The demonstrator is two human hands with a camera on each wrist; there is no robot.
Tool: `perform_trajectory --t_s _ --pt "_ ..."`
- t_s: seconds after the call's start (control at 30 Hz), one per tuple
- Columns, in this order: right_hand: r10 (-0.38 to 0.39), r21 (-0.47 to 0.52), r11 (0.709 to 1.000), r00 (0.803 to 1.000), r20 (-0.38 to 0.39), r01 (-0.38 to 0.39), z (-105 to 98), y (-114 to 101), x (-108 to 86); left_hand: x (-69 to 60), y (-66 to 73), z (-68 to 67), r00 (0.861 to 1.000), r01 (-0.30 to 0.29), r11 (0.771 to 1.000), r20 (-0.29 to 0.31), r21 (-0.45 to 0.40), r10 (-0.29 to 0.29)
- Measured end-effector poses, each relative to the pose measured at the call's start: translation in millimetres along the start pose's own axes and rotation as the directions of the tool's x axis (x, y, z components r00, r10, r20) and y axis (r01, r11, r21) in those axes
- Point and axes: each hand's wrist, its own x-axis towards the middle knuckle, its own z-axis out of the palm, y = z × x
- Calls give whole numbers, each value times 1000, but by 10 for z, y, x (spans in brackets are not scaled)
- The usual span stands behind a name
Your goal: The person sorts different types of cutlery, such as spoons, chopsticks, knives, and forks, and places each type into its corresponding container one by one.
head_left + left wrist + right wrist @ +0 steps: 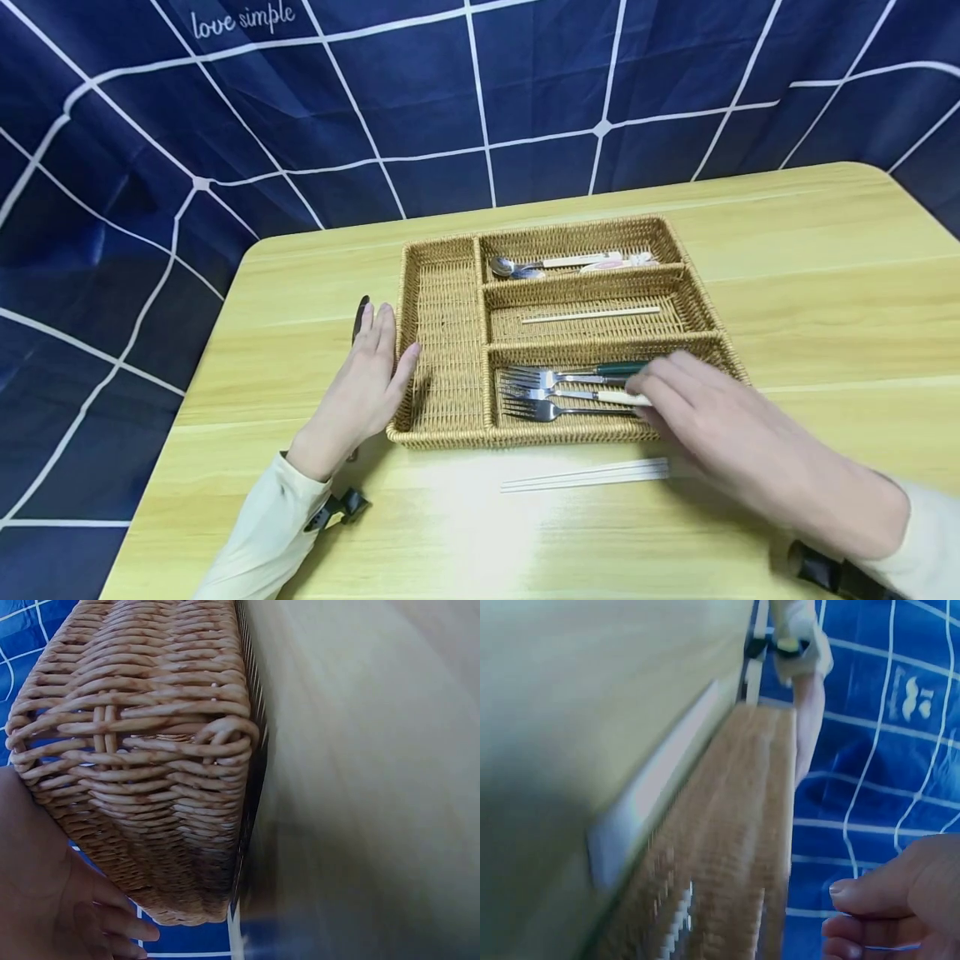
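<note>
A woven cutlery tray (442, 433) lies on the table. My left hand (360, 375) lies along its left wall, fingers extended and thumb over the rim. Under that hand is a mostly hidden thing with a dark end (361, 317). Over the front right compartment is my right hand (697, 408), blurred, fingers loosely curled near the handle ends of several forks. Among these are a green-handled fork (618, 369), a cream-handled fork (615, 397) and a dark metal fork (547, 410). The right wrist view shows nothing between that thumb and fingers (877, 930).
Spoons (506, 267) with pale handles lie in the back compartment. A single light chopstick (592, 315) is in the middle one. White chopsticks (585, 476) lie on the table (847, 317) before the tray. A blue white-lined cloth (540, 100) hangs behind.
</note>
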Motion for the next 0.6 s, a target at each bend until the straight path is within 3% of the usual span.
perform_trajectory --t_s 0.3,0.6 --pt "-39 48 998 990 134 33 193 -367 -270 6 0 -9 1000 -2 1000 1 4 2" --pt "20 -24 1000 994 111 -17 414 -459 -338 -4 -2 7 1000 -13 1000 -17 -8 13"
